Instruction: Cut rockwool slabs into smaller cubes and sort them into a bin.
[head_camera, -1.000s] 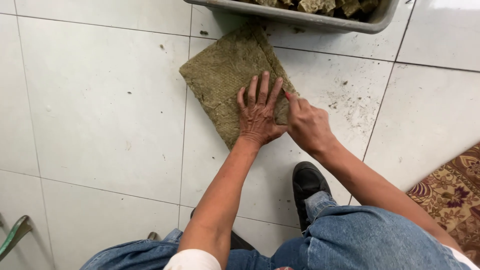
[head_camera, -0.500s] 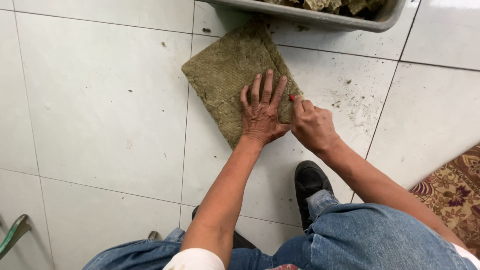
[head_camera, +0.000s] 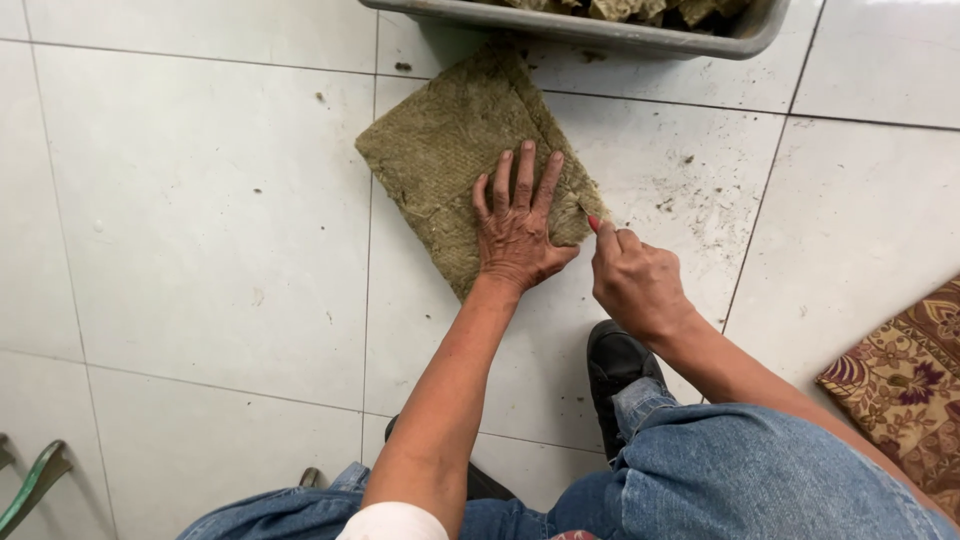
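Note:
An olive-brown fibrous slab lies flat on the white tiled floor. My left hand presses down on its near right part, palm flat and fingers spread. My right hand is closed in a fist just off the slab's right edge. It grips a small tool, of which only the red tip shows. The tip touches the slab's edge beside my left thumb. The rest of the tool is hidden in the fist.
A grey tray with several pieces of the same fibrous stuff stands just beyond the slab. Crumbs dot the tile to the right. My black shoe is under my right wrist. A patterned rug lies at right, a green metal piece at bottom left.
My right hand has drawn back toward me along the slab's right edge, so the red tip now shows. My left hand stays pressed on the slab.

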